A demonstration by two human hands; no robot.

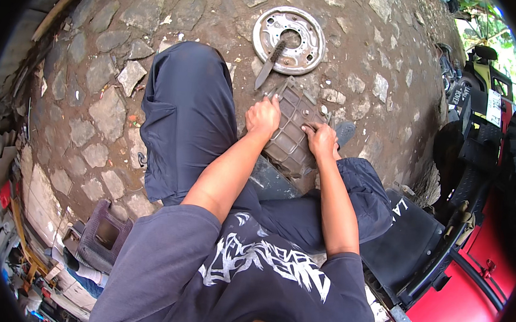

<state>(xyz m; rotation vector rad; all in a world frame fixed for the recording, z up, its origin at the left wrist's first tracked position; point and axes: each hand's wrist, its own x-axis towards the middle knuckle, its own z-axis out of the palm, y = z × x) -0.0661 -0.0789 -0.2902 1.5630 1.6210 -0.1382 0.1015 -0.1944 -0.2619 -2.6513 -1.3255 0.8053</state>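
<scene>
A brown, dirty metal plate [290, 124] with a grid of raised ribs is tilted between my knees. My left hand [263, 116] is closed on its left edge. At the opposite edge, my right hand [322, 140] grips the plate with bent fingers, some of them hidden. Just beyond it, a round silver metal disc [311, 39] with a centre hole lies on the ground. A wire brush [269, 66] with dark bristles rests across the near side of this disc, its pointed handle toward me.
Uneven stones set in brown dirt make up the ground [97, 114]. A red vehicle [460, 301] with black parts stands close on my right. To the left sit a hollow concrete-like block [106, 232] and cluttered scrap [28, 282] along a wall.
</scene>
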